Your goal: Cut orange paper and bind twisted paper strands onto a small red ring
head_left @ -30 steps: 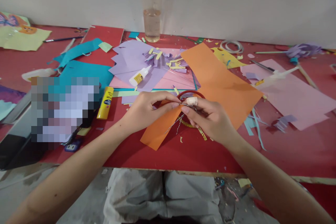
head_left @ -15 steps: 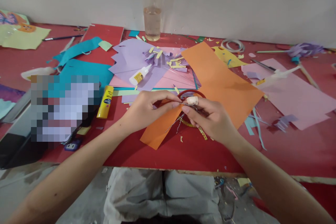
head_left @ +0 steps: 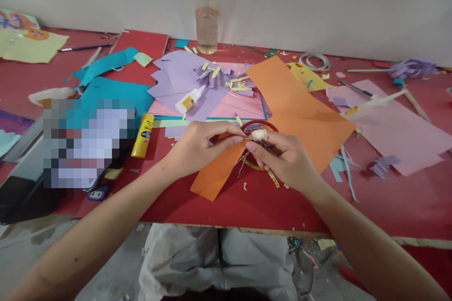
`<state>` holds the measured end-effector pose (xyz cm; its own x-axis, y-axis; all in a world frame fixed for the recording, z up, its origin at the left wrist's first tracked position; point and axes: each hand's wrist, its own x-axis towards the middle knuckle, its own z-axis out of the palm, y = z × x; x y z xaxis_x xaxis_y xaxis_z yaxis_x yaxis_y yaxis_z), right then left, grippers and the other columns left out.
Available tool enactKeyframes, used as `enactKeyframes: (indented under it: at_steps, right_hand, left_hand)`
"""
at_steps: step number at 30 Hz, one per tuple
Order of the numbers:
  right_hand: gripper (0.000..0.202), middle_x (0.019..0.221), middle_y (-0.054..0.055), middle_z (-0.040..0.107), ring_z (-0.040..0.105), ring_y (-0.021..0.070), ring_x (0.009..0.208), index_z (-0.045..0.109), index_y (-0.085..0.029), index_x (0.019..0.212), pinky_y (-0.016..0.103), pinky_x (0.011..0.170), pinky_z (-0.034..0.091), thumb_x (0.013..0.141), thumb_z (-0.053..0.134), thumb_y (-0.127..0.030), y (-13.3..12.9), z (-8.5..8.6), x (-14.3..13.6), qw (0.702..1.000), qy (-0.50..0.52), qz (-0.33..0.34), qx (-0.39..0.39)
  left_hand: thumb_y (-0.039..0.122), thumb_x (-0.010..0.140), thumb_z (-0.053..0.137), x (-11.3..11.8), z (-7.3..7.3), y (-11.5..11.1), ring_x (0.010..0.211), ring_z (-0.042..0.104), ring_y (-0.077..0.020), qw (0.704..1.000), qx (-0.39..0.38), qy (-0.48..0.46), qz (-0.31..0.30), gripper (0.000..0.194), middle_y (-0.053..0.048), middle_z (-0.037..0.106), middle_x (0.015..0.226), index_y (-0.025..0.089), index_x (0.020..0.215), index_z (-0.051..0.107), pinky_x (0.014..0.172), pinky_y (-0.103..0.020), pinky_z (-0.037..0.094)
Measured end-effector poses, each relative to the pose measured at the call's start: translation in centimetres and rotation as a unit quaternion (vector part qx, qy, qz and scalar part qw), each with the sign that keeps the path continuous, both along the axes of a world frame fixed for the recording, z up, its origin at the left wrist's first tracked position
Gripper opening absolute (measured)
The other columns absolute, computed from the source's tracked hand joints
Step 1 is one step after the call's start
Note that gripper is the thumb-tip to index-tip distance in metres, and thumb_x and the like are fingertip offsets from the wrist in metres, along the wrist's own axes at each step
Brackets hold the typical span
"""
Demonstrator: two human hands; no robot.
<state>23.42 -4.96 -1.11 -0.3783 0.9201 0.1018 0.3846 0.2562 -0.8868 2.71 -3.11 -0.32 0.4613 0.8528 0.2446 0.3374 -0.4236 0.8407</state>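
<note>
My left hand (head_left: 203,146) and my right hand (head_left: 289,153) meet above the red table. Thumb and index finger of each are pinched on thin silvery twisted strands (head_left: 242,165), whose loose ends hang below the fingers. Whether these are wire or thread I cannot tell. A pale wrap (head_left: 259,135) covers a right fingertip. Beneath the hands lies an orange paper strip (head_left: 211,181). Partly hidden behind my right hand is a ring (head_left: 260,122), red along its top and yellowish along its lower edge.
A yellow glue stick (head_left: 143,135) lies left of my hands, with a small glue bottle (head_left: 190,99) beyond them. Orange paper (head_left: 300,108) and pink paper (head_left: 391,127) spread rightward. A tall clear container (head_left: 207,30) of liquid stands by the wall. A blurred-out object (head_left: 92,146) sits left.
The view has shifted very slightly. Both hands keep nearly the same pinch on the silvery strands.
</note>
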Motion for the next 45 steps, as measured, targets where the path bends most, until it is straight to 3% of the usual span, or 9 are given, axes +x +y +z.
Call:
enactKeyframes:
  at_steps: [5, 15, 34, 45]
  right_hand:
    - [0.027, 0.056, -0.005, 0.049, 0.047, 0.0068, 0.046, 0.054, -0.019, 0.073, 0.021, 0.046, 0.037, 0.095, 0.056, -0.035, 0.04, 0.04, -0.09, 1.000, 0.004, 0.008, 0.010]
    - [0.029, 0.059, -0.007, 0.029, 0.026, 0.0056, 0.048, 0.049, -0.019, 0.070, 0.021, 0.043, 0.022, 0.095, 0.056, -0.030, 0.01, -0.06, -0.02, 0.998, -0.005, 0.014, 0.062]
    - [0.027, 0.059, -0.007, 0.030, 0.026, 0.0050, 0.047, 0.051, -0.018, 0.070, 0.020, 0.043, 0.023, 0.095, 0.056, -0.027, -0.05, 0.22, -0.20, 0.997, -0.014, 0.019, 0.071]
    - [0.028, 0.059, -0.007, 0.031, 0.026, 0.0053, 0.048, 0.049, -0.018, 0.070, 0.021, 0.045, 0.024, 0.096, 0.055, -0.029, 0.09, -0.07, -0.04, 0.997, -0.020, 0.020, 0.077]
  left_hand:
    - [0.029, 0.091, 0.062, 0.02, -0.16, 0.00, 0.080, 0.067, -0.0110, 1.000, -0.005, -0.016, 0.006, 0.016, 0.000, 0.076, 0.092, 0.019, 0.093, 0.074, 0.068, -0.017, 0.048]
    - [0.029, 0.090, 0.064, 0.00, -0.12, -0.03, 0.084, 0.069, -0.0106, 0.999, -0.018, -0.034, 0.005, 0.014, 0.001, 0.076, 0.092, 0.020, 0.092, 0.074, 0.069, -0.016, 0.049]
    - [0.029, 0.089, 0.065, 0.03, -0.07, -0.01, 0.084, 0.070, -0.0142, 0.999, -0.024, -0.040, 0.007, 0.014, -0.002, 0.077, 0.092, 0.021, 0.093, 0.076, 0.072, -0.020, 0.053]
    - [0.029, 0.090, 0.065, 0.00, -0.30, 0.07, 0.084, 0.069, -0.0108, 0.999, -0.017, -0.037, 0.003, 0.013, 0.001, 0.077, 0.093, 0.021, 0.093, 0.075, 0.072, -0.017, 0.051]
